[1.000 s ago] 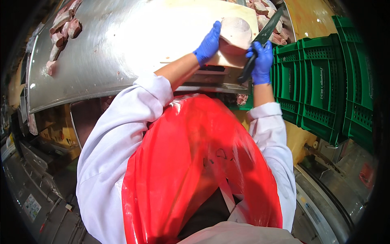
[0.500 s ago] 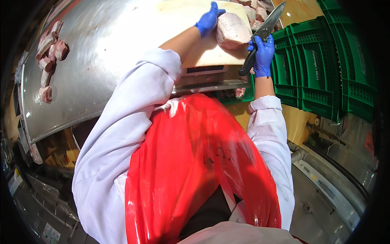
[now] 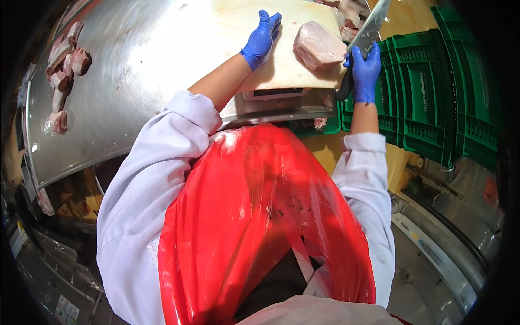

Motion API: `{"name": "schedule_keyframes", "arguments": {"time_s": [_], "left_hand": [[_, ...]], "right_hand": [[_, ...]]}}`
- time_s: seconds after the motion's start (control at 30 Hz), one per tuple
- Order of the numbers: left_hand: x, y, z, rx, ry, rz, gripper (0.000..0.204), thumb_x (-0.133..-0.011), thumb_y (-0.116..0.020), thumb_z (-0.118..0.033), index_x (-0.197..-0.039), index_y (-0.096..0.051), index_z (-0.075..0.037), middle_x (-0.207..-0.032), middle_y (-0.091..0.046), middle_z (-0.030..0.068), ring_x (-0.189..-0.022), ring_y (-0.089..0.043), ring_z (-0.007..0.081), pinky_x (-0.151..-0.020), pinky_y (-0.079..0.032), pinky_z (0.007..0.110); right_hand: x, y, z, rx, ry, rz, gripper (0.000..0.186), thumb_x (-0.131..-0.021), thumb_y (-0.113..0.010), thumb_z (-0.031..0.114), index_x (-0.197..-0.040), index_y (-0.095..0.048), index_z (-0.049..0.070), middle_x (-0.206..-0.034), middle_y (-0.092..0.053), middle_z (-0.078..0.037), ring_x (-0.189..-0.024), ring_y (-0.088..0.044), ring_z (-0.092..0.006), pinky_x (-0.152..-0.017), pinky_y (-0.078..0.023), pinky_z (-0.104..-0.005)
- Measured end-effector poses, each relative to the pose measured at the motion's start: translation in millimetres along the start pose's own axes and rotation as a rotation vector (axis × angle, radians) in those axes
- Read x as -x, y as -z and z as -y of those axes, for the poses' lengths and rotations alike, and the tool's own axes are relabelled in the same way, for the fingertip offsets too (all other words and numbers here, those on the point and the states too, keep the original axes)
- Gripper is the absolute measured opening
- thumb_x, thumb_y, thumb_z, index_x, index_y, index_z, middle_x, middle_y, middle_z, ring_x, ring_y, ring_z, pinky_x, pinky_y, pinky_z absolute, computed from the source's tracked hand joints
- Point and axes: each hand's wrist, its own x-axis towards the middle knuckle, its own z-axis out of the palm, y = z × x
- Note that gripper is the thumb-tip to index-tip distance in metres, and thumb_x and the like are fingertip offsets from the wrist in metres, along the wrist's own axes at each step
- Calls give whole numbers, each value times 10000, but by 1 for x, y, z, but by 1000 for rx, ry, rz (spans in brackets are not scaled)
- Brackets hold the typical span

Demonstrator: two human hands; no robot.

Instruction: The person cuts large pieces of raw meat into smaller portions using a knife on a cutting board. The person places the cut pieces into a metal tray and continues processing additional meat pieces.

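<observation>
A thick, pale piece of raw meat (image 3: pixel 319 45) lies on the white cutting board (image 3: pixel 287 78), near its right side. My left hand (image 3: pixel 262 40), in a blue glove, is over the board to the left of the meat, fingers extended and apart from it. In my blue-gloved right hand (image 3: pixel 365 73), at the board's right edge, is a knife (image 3: pixel 371 26) with a black handle. Its broad blade points away from me, up and to the right. Part of the handle is hidden by the fingers.
Green crates (image 3: pixel 414 92) stand to the right. Several meat pieces (image 3: pixel 352 19) lie beyond the board at the far right, and more meat chunks (image 3: pixel 66 67) sit on the steel table (image 3: pixel 119 103) at left. A device with a display (image 3: pixel 273 93) is under the board's near edge.
My left hand has come off the meat and moved left. My right hand has shifted right with the knife. The meat has moved slightly right and turned.
</observation>
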Motion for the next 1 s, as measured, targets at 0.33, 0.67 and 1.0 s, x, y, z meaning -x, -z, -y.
{"name": "schedule_keyframes", "arguments": {"time_s": [0.33, 0.67, 1.0], "left_hand": [[-25, 33, 32, 117, -116, -139, 914, -1008, -197, -692, -1491, -341, 71, -1547, -366, 241, -1454, -340, 327, -1220, -237, 407], [-6, 49, 26, 174, -97, -133, 915, -1018, -229, -669, -1518, -256, 97, -1599, -268, 243, -1500, -242, 319, -1248, -154, 402], [31, 39, -3, 27, -347, -277, 834, -1028, -174, -656, -1353, -470, 52, -1382, -531, 212, -1310, -485, 336, -1166, -310, 461]], "right_hand": [[64, -88, 36, 1005, 280, 132, 703, -926, -536, 226, -1570, -274, 126, -676, -652, -245, -598, -642, -452, -577, -532, -520], [66, -2, 26, 559, 273, 48, 774, -924, -637, 39, -1593, -280, 197, -878, -736, -68, -681, -633, -83, -607, -534, -283], [34, 33, -3, 567, 425, 430, 670, -928, -680, 145, -1514, -424, 340, -938, -727, -131, -686, -684, -289, -658, -553, -332]]}}
